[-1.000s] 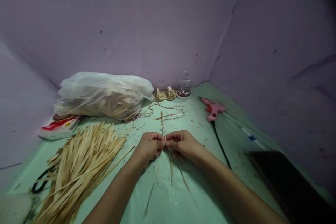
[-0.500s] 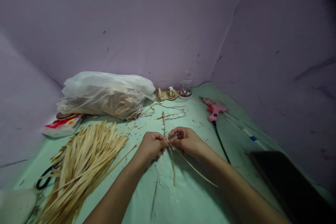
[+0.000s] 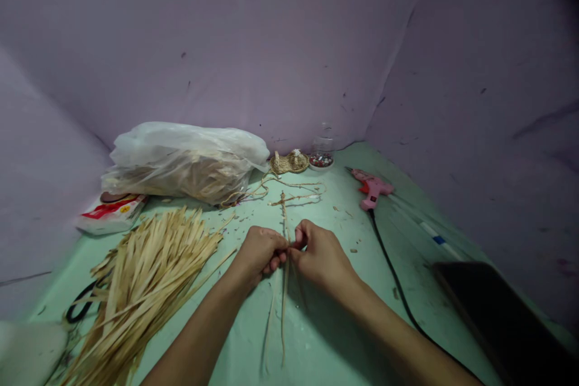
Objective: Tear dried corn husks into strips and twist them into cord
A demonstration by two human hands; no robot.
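A thin braid of straw-coloured fibre strips [image 3: 284, 212] runs away from my hands over the green tabletop. My left hand [image 3: 263, 251] pinches it at its near end. Against it, the thumb and fingers of my right hand [image 3: 319, 253] are closed on the strips too. Loose strip ends [image 3: 284, 319] trail toward me below the fingers. A wide pile of flat dry strips [image 3: 154, 277] lies left of my left hand. The exact crossing of the strips is hidden by my fingertips.
Behind lie a plastic bag [image 3: 185, 163], a small woven slipper-shaped piece [image 3: 289, 162] and a clear jar of beads [image 3: 321, 160]. At right are a pink glue gun [image 3: 371, 187] with its black cord and a dark flat device [image 3: 493, 313]. Scissors handles [image 3: 80, 306] show at left.
My right hand has turned and closed in nearer the left at the braid's end. The loose strip that stretched right under my right forearm has swung back toward the middle.
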